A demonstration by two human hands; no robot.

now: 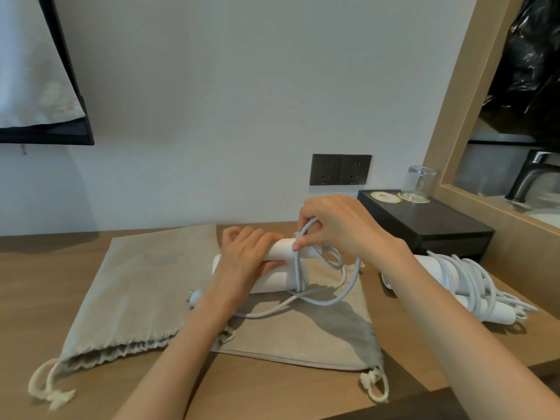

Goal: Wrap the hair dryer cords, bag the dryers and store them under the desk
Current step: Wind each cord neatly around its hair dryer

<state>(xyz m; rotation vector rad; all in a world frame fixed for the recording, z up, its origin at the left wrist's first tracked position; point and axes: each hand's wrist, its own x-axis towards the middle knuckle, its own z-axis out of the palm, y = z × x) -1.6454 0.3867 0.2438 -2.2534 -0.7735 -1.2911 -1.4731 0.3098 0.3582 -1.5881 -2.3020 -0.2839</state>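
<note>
A white hair dryer (280, 269) lies on a beige drawstring bag (306, 338) in the middle of the wooden desk (33, 268). My left hand (248, 253) grips its barrel from above. My right hand (336, 227) pinches the pale cord (330, 298) and holds a loop over the dryer's body. The cord's plug (194, 295) rests on the desk beside my left wrist. A larger beige bag (136, 283) lies flat to the left. A second white dryer (466, 286), its cord wound around it, lies at the right.
A black box (430, 222) with coasters and an upturned glass (419, 183) stands at the back right. Dark wall sockets (339, 169) sit above the desk. A wood-framed opening at the right shows a tap (527, 177). A black-framed screen (45, 86) hangs at the upper left.
</note>
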